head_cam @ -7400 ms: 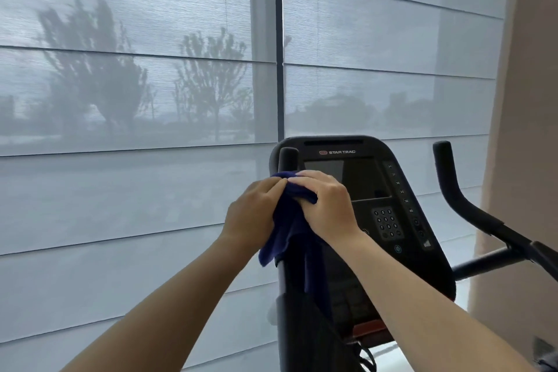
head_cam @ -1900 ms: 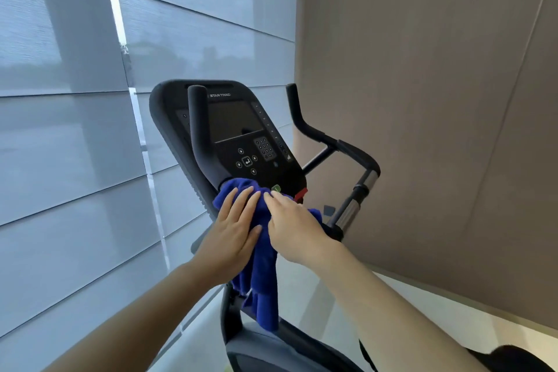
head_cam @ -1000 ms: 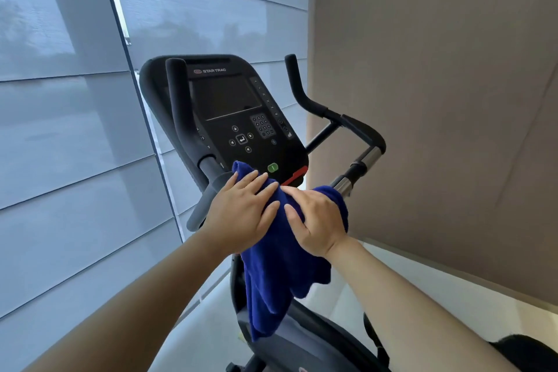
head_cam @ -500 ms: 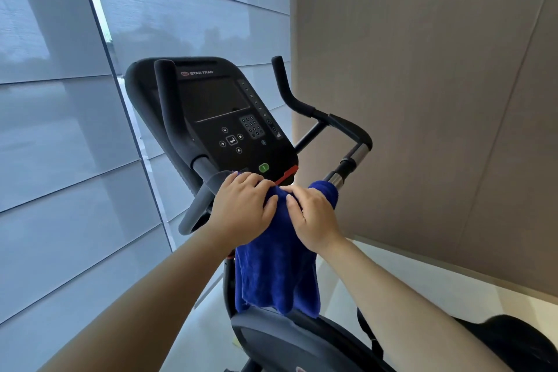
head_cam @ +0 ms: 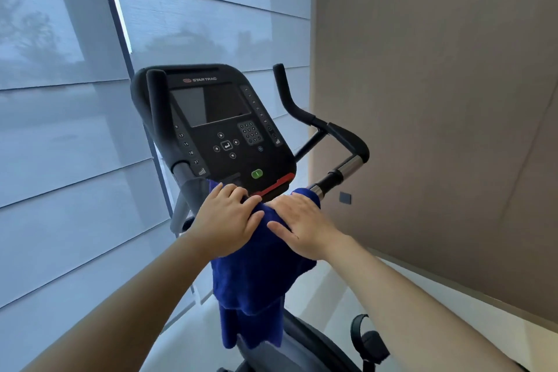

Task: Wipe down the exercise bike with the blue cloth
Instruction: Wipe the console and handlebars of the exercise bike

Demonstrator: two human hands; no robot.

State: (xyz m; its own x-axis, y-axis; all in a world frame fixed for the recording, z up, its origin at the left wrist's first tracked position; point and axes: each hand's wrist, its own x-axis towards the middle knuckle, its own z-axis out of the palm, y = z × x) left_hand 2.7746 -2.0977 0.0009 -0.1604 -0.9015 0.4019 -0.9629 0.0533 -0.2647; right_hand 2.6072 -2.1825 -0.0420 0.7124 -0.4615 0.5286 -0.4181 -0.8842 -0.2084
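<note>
**Both hands flat on blue cloth at bike's handlebar crossbar**

Head view, looking down along 2 bare forearms. The blue cloth (head_cam: 256,278) is draped over the exercise bike (head_cam: 305,344) just below the console (head_cam: 217,130), with its lower part hanging loose toward the bike's grey body. Left hand (head_cam: 228,217): palm down on the cloth, fingers straight and spread, pressing, not gripping. Right hand (head_cam: 302,225): palm down on the cloth just beside the left, thumb out, fingers laid over the fabric, no pinch visible. A bunched cloth end pokes out past the right hand, touching the chrome bar section (head_cam: 347,167). The console shows a dark screen, a keypad, a green button (head_cam: 257,174) and a red strip (head_cam: 277,186) at the bottom edge, close above the fingertips. Left handlebar (head_cam: 157,106) stands upright in front of the console; right handlebar (head_cam: 302,113) curves up beside it. Window blinds (head_cam: 60,130) on the left, beige wall (head_cam: 437,100) on the right. A pedal strap (head_cam: 367,338) is visible low right.
</note>
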